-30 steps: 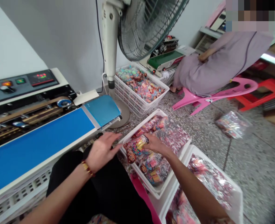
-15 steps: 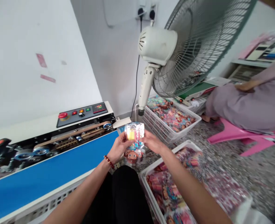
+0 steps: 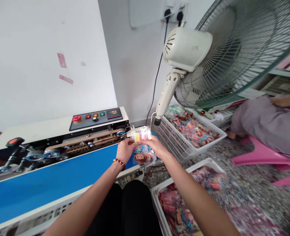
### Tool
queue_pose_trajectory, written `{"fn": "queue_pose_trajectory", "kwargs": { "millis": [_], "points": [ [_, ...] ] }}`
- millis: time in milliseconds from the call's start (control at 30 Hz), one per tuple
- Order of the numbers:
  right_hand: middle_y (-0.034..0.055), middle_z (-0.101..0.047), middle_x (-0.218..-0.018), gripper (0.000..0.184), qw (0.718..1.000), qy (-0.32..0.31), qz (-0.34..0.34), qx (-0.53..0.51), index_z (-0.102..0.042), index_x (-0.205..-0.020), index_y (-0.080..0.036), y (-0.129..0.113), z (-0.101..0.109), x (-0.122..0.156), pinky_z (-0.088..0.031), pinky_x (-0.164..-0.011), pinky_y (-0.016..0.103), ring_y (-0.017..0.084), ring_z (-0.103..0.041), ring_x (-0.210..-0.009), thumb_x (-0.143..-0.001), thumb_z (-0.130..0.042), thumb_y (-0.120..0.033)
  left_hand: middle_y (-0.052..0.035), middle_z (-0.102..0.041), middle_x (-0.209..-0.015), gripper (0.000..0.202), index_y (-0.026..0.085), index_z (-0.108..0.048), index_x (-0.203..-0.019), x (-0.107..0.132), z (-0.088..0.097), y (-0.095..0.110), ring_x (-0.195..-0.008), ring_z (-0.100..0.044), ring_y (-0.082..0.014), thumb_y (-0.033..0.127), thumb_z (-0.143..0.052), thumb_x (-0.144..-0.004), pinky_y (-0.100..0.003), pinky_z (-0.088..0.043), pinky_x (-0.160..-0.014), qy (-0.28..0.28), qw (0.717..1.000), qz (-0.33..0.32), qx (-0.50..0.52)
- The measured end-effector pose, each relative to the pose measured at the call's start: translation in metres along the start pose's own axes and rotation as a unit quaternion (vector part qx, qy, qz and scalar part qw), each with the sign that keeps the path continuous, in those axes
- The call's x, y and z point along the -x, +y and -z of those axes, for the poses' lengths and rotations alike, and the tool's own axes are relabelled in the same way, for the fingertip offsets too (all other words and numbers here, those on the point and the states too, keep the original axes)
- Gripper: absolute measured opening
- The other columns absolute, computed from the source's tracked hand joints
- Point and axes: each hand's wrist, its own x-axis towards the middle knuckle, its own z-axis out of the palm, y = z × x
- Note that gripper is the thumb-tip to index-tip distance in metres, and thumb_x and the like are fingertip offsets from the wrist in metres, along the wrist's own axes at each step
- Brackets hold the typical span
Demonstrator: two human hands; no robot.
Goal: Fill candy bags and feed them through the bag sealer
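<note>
A clear plastic packet (image 3: 143, 158) printed with a cartoon face and holding yellow and pink pieces is between my hands at the right end of the blue conveyor belt (image 3: 73, 178). My left hand (image 3: 125, 150), with a beaded bracelet at the wrist, pinches the packet's left side. On the other side, my right hand (image 3: 157, 146) grips its right edge, fingers partly hidden behind it. The packet's top end lies close to the rollers of the sealing machine (image 3: 93, 144); I cannot tell whether it touches them.
A control panel (image 3: 95, 118) with lit buttons tops the machine. A white crate (image 3: 174, 144) of packets stands beyond my right hand, another white crate (image 3: 157, 203) below my right arm. A large fan (image 3: 189, 49) leans overhead. A seated person (image 3: 270, 121) is at right on a pink stool (image 3: 258, 155).
Both hands have carried the packet from above the floor beside the belt's end to over the belt and nearer the machine. The camera view has swung left.
</note>
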Motion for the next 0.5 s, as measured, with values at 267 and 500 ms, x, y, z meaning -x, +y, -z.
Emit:
{"fn": "queue_pose_trajectory", "kwargs": {
  "millis": [267,500],
  "points": [
    [0.0037,-0.075,-0.084,0.041,0.999,0.001,-0.037,0.003,-0.072,-0.088,-0.017,-0.002,0.004,-0.014,-0.053,-0.073,0.031,0.020,-0.069,-0.074,-0.050,-0.084,-0.030,0.0000,-0.062,-0.063,0.018,0.015,-0.063,-0.068,-0.010,0.010,0.003,-0.052,-0.052,-0.0092,0.033,-0.067,-0.070,-0.019,-0.035,-0.046,-0.025,0.986,0.093,0.134],
    [0.0042,-0.076,-0.083,0.041,0.998,-0.016,-0.062,-0.010,-0.072,-0.086,-0.017,-0.005,0.008,-0.017,-0.054,-0.072,0.031,0.020,-0.069,-0.071,-0.048,-0.084,-0.027,-0.0008,-0.066,-0.071,0.013,0.014,-0.061,-0.068,-0.017,0.018,0.008,-0.036,-0.044,-0.0054,0.022,-0.056,-0.078,-0.021,-0.021,-0.036,-0.036,0.984,0.136,0.105]
  ]
}}
